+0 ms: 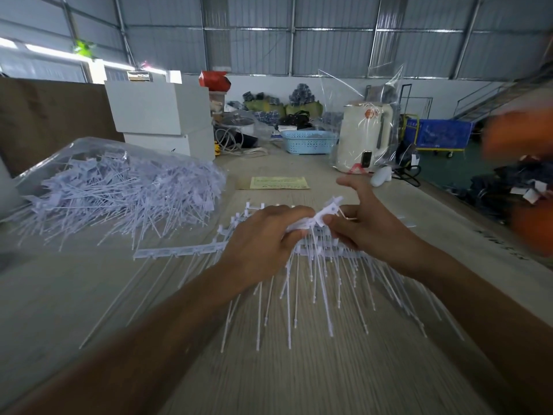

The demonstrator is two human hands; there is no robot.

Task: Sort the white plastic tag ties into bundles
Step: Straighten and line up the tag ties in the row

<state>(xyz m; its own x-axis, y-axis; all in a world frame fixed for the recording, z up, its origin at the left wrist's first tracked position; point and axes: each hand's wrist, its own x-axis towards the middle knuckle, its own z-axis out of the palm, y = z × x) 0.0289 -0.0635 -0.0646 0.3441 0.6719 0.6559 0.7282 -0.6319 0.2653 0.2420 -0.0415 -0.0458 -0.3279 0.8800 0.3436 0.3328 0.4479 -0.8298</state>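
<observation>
A person sits at a pale wood-grain tabletop (299,378), seen from a head camera, gathering white plastic tag ties into a bundle. The left hand (263,235) curls its fingers around the heads of a cluster of ties (314,265), whose thin tails fan out toward the viewer across the tabletop. The right hand (362,223) pinches the same cluster at its top, with the index finger lifted free and straight. A loose strip of joined ties (179,252) lies just left of the hands. A large unsorted heap of ties (119,193) sits in a clear bag well to the left. The bundle looks part-formed; next, the heads likely need squaring up and more ties added.
</observation>
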